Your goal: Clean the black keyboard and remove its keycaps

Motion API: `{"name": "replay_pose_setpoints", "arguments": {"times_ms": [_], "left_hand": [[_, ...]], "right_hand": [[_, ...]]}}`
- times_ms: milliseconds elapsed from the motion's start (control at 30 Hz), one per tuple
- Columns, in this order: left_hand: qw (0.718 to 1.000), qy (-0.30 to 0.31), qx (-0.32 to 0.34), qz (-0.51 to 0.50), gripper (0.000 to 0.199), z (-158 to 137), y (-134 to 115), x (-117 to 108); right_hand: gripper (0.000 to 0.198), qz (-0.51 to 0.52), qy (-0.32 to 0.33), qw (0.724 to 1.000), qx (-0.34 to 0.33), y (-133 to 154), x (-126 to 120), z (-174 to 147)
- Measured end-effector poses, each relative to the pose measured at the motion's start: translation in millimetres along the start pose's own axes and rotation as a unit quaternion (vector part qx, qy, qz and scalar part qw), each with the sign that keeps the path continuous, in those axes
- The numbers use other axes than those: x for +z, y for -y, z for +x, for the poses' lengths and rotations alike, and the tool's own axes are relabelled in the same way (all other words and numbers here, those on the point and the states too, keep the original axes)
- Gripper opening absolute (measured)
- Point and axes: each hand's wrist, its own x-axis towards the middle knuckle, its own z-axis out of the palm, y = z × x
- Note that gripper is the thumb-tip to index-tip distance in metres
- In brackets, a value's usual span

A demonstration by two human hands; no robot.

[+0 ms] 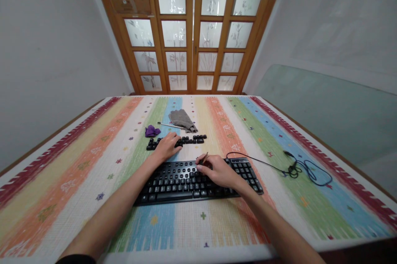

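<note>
A black keyboard [173,187] lies before me, with its upper rows bare of keycaps and its lower rows and number pad still capped. Beyond it, loose black keycaps [192,140] are lined up in rows on the cloth. My left hand [166,147] rests at these rows, its thumb and fingers closing about a keycap [179,143]. Over the keyboard's upper right part, my right hand [216,169] is closed in a pinch. A thin brownish tool [204,158] sticks up from its fingers; its lower end is hidden.
A purple cloth [152,131], a grey cloth [183,120] and a thin stick with a dark tip [169,125] lie past the keycaps. The keyboard's coiled cable [294,169] spreads to the right. A striped tablecloth [124,185] covers the table.
</note>
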Motion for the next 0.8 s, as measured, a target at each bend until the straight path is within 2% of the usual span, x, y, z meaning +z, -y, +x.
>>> {"name": "replay_pose_setpoints", "arguments": {"times_ms": [133,300,400,500,600,667,800], "left_hand": [[1.000,0.001,-0.004,-0.005,0.026,0.3,-0.3,-0.8],[1.000,-0.001,0.002,0.001,0.027,0.0,1.1,0.2],[1.000,-0.002,0.004,0.002,0.027,0.3,2.0,1.6],[1.000,0.001,0.000,0.001,0.027,0.7,2.1,2.2],[1.000,0.000,-0.001,0.000,0.026,0.7,1.5,1.6],[1.000,0.002,0.000,0.004,0.026,0.6,1.1,0.7],[1.000,0.012,-0.001,0.017,0.026,1.1,0.2,-0.4]], "right_hand": [[0.012,0.080,-0.007,0.996,0.045,-10.0,5.4,1.3],[0.018,0.154,-0.055,0.984,0.071,-18.8,23.8,1.5],[0.014,0.107,-0.060,0.991,0.047,-11.2,30.2,-0.6],[0.007,-0.005,-0.045,0.999,-0.007,2.8,30.3,-1.5],[0.006,-0.094,-0.019,0.995,-0.041,13.8,27.5,2.2],[0.007,-0.117,-0.008,0.993,-0.031,16.5,25.2,7.5],[0.008,-0.087,0.001,0.996,0.015,12.3,20.6,20.4]]}}
